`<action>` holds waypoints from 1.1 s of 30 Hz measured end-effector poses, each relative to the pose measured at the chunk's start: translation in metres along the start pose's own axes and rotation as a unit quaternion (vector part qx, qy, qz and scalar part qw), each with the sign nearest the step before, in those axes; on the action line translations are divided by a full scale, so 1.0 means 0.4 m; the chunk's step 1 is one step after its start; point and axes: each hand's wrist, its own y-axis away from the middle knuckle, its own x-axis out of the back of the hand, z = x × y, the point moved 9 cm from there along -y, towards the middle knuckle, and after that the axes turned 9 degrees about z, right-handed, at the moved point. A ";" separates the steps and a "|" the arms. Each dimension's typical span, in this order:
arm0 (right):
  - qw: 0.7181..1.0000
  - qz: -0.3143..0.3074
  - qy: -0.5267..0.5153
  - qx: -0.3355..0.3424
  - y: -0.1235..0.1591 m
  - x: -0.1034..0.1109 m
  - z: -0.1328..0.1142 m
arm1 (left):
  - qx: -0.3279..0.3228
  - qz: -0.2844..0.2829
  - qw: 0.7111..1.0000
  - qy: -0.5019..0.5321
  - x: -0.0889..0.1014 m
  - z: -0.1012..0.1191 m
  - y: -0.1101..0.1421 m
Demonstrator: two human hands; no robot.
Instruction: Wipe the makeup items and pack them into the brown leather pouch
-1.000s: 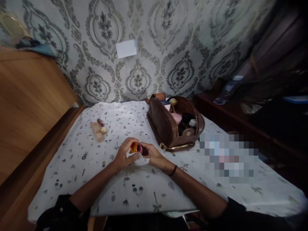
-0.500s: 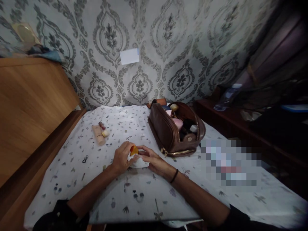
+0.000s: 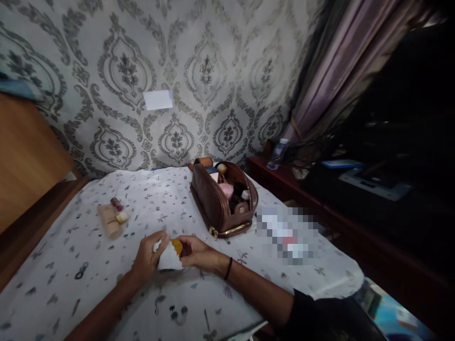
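Observation:
Over the printed cloth, my left hand [image 3: 147, 255] pinches a crumpled white tissue [image 3: 169, 258]. My right hand [image 3: 201, 254], wearing a dark band at the wrist, has its thumb and fingers closed on a small amber-coloured object [image 3: 177, 246]. The tissue lies against that object's near and left sides, and its exact kind cannot be made out. Beyond the right hand stands a brown toiletry bag [image 3: 209, 203], unzipped, with a pink item [image 3: 226, 190] and other small things inside. To the left lie a beige tube [image 3: 109, 220], a small dark-red tube [image 3: 116, 204] and a small cream-yellow container [image 3: 122, 217].
A patterned white cloth [image 3: 149, 194] covers the table. On its right lies a blurred-out item [image 3: 287, 234]. A wooden cabinet panel [image 3: 28, 156] borders the left. A clear bottle [image 3: 277, 154] stands on the dark red ledge at the right, below a mauve curtain [image 3: 330, 66].
My view has turned right, shifting the scene leftward. The tissue now stands up more between my hands, and my right fingers have closed in on the amber object.

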 end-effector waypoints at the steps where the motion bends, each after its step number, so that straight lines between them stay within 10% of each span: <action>1: 1.000 -0.003 0.012 -0.003 0.003 -0.004 -0.002 | 0.013 0.003 1.000 0.001 0.000 -0.007 -0.001; 12: 0.996 -0.067 0.054 0.008 0.037 -0.056 -0.039 | 0.014 0.097 0.995 0.025 0.036 -0.067 -0.009; 33: 0.960 0.087 0.170 0.204 0.015 0.030 -0.097 | 0.124 -0.003 0.984 0.127 -0.041 -0.081 0.017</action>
